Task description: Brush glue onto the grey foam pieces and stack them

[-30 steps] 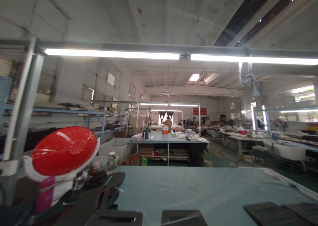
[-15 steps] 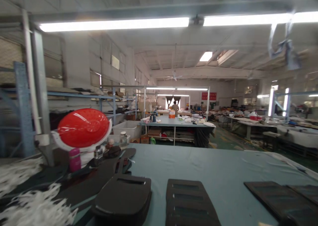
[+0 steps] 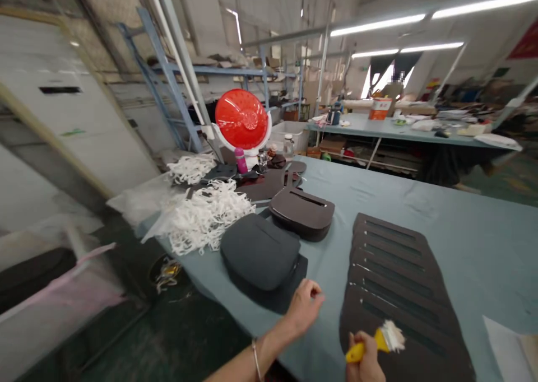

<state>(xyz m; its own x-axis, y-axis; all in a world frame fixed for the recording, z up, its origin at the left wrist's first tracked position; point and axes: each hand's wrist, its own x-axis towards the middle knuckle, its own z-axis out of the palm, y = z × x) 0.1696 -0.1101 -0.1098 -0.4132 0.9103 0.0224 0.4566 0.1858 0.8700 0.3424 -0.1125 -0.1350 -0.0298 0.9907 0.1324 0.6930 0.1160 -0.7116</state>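
Observation:
A paintbrush [image 3: 381, 341] with a yellow handle and pale bristles is gripped in my right hand [image 3: 365, 359], over the near end of the overlapped dark panels [image 3: 395, 270]. Each of these panels has a long slot, and they lie fanned in a row. My left hand [image 3: 303, 308], loosely curled with nothing visible in it, hovers beside a stack of dark rounded pieces [image 3: 260, 250]. Behind that stack sits another pile of slotted brown-black pieces [image 3: 302, 211].
White strips [image 3: 205, 214] are heaped at the table's left edge. A red basin [image 3: 242, 119], a pink bottle [image 3: 240, 161] and a glass jar [image 3: 288, 145] stand behind. The blue-green table [image 3: 483, 231] stretches right, with white paper [image 3: 502, 340] there. A person is at a farther table.
The view has swung left and down. Both my hands have come into view, the right one with the paintbrush. The white strips and the nearer dark stack show more fully.

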